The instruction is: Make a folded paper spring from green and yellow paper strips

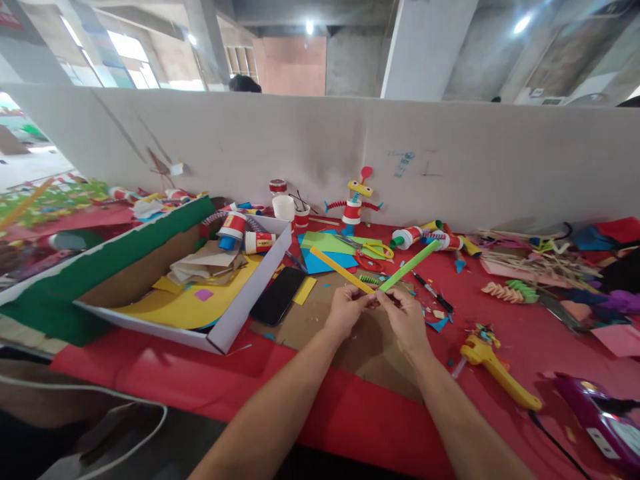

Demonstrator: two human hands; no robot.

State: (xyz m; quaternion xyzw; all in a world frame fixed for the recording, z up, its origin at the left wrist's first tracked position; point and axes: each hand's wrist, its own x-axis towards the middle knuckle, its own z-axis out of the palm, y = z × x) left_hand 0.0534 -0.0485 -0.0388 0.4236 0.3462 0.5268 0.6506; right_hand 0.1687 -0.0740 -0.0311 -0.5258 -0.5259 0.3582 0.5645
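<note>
While pinching the yellow strip (340, 268) in the left hand (346, 311) and the green strip (410, 265) in the right hand (404, 319), with thumbs and fingertips drawn close together, hold the near ends squarely aligned just above the cardboard (295, 328). Press evenly, lightly enough not to crease either strip. Cannot tell, behind the fingertips, whether stuck together or merely overlapping; check before loosening either pinch. Hold the free ends spread toward the cardboard's far side, untwisted. Work over the bare middle of the cardboard, clear of the phone (278, 296) at its left edge and the scissors (377, 251) beyond its far edge. Mind the glue gun (495, 370) right of the cardboard.
</note>
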